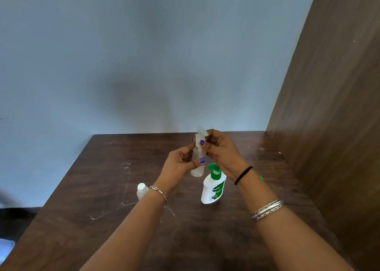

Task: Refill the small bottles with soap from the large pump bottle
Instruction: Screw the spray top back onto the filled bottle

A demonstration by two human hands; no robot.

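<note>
Nearest the camera, low in the frame left of centre, a small capped bottle [142,190] stands on the dark wooden counter [86,188], half hidden behind the left forearm. Just right of centre stands the large pump bottle [212,186], white with a green pump head, upright and directly below the right wrist.

Above both, at frame centre, the left hand [178,164] grips the body of a clear spray bottle [198,162], held off the counter with its long axis roughly upright. The right hand [220,149] pinches that bottle's white spray head [200,136] at the top, likely to unscrew it.

The pump bottle is nearer the right hand. Open counter lies to the left; a wooden panel [329,106] closes the right side, and the wall [144,55] the far edge.
</note>
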